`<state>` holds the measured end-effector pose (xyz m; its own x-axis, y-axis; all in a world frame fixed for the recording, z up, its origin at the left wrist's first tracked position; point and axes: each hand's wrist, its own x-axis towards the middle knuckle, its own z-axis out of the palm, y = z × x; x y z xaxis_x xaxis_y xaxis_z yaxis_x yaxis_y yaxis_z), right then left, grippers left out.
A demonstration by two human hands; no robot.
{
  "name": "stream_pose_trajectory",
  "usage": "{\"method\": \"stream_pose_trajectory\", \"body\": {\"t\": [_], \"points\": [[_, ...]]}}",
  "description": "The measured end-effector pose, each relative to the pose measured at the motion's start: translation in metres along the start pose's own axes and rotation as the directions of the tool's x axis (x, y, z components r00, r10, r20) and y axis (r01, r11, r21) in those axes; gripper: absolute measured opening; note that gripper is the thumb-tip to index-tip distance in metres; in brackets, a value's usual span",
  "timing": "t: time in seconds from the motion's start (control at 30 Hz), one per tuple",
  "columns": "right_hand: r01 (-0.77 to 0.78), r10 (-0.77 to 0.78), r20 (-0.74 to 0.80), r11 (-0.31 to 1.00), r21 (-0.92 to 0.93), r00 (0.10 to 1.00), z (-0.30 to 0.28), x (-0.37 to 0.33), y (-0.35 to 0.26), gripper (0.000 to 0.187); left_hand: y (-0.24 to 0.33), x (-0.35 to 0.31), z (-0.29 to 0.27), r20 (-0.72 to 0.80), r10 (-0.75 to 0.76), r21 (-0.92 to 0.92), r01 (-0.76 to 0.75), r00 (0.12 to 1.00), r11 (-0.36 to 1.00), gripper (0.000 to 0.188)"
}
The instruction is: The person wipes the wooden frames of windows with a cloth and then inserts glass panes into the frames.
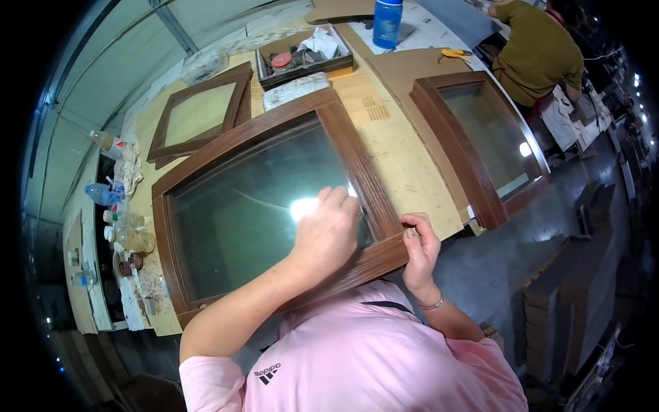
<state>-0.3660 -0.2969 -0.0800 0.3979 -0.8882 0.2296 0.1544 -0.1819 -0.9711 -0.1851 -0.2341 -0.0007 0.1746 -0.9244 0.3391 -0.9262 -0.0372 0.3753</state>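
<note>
A brown wooden-framed glass panel (268, 199) lies at an angle on the worktable in front of me, its near edge close to my body. My left hand (326, 230) is closed, knuckles up, over the glass by the inner edge of the frame's right side. What its fingers hold, if anything, is hidden beneath the hand. My right hand (420, 250) has its fingers and thumb curled at the panel's near right corner, gripping it there. Dark stains mark the right thumb. Bright light reflects off the glass beside my left hand.
Another framed panel (473, 137) rests on the table's right side. Smaller frames (199, 113) lie far left, near an open box (302, 58) of odds and ends. A blue bottle (388, 24) and yellow-handled pliers (454, 53) sit farther back. Several bottles (130, 239) line the left. A co-worker (539, 51) bends at far right.
</note>
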Motion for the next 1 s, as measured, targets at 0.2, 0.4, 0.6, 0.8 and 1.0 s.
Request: {"method": "stream_pose_trajectory", "body": {"t": [0.2, 0.4, 0.6, 0.8, 1.0], "points": [[-0.063, 0.061, -0.032, 0.996, -0.068, 0.998, 0.005, 0.001, -0.009, 0.030, 0.003, 0.000, 0.003, -0.008, -0.009, -0.010, 0.009, 1.000, 1.000, 0.014], [-0.039, 0.038, 0.035, 0.999, 0.010, 0.999, -0.002, 0.002, -0.002, 0.024, 0.006, 0.002, 0.004, -0.012, 0.012, -0.004, -0.012, 1.000, 1.000, 0.017], [-0.064, 0.065, 0.062, 0.998, -0.009, 0.996, -0.004, 0.004, -0.004, 0.025, 0.009, 0.003, 0.004, -0.012, -0.012, -0.002, 0.012, 1.000, 1.000, 0.018], [-0.112, 0.112, 0.101, 0.994, -0.013, 0.989, -0.006, 0.005, -0.002, 0.025, 0.010, 0.001, 0.006, -0.042, -0.022, -0.018, 0.021, 0.999, 1.000, 0.019], [-0.082, 0.081, 0.150, 0.997, 0.003, 0.985, -0.011, 0.009, 0.002, 0.026, 0.011, -0.003, 0.010, -0.095, -0.049, -0.047, 0.045, 0.994, 0.998, 0.018]]}}
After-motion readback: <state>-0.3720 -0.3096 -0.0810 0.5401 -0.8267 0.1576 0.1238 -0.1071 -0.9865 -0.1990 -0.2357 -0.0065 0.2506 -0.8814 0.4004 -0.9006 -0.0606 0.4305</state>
